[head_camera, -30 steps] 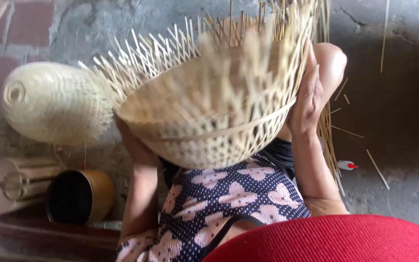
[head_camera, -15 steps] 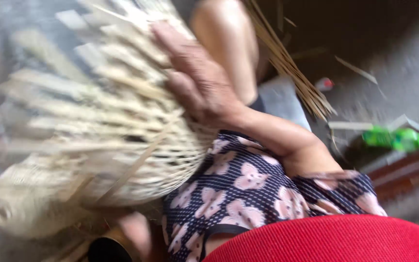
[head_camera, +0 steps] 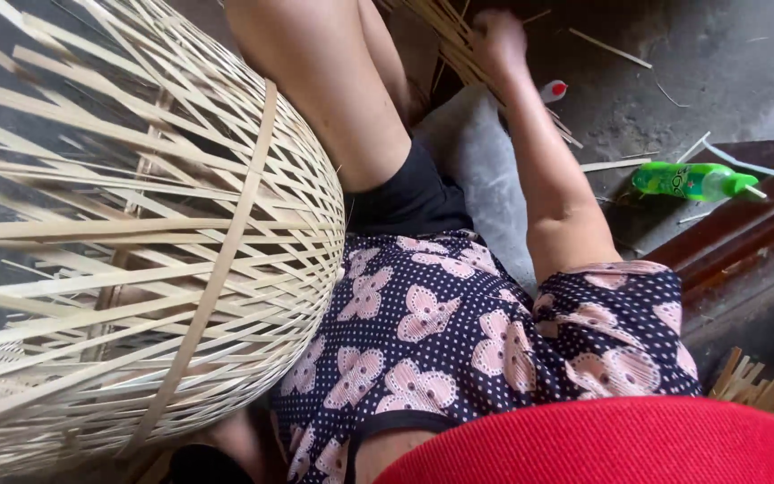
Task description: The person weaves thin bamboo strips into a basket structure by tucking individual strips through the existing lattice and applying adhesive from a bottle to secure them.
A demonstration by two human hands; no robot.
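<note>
A large open-weave bamboo basket [head_camera: 127, 242] fills the left side and leans against my lap. My right hand [head_camera: 499, 36] is stretched out at the top, blurred, at a bundle of thin bamboo strips [head_camera: 445, 40] lying on the ground beyond my raised knee [head_camera: 315, 81]. Its fingers look curled at the strips, but the blur hides whether they grip any. My left hand is hidden, somewhere behind the basket.
A green plastic bottle [head_camera: 687, 179] lies on a dark board at the right. A small red-and-white object [head_camera: 553, 90] sits by the strips. More cut bamboo ends [head_camera: 763, 385] show at the lower right. Loose slivers are scattered over the grey concrete floor [head_camera: 709, 63].
The view has swung right and the basket now sits at the left. My right hand has left the basket's rim and reached out to the strips on the ground.
</note>
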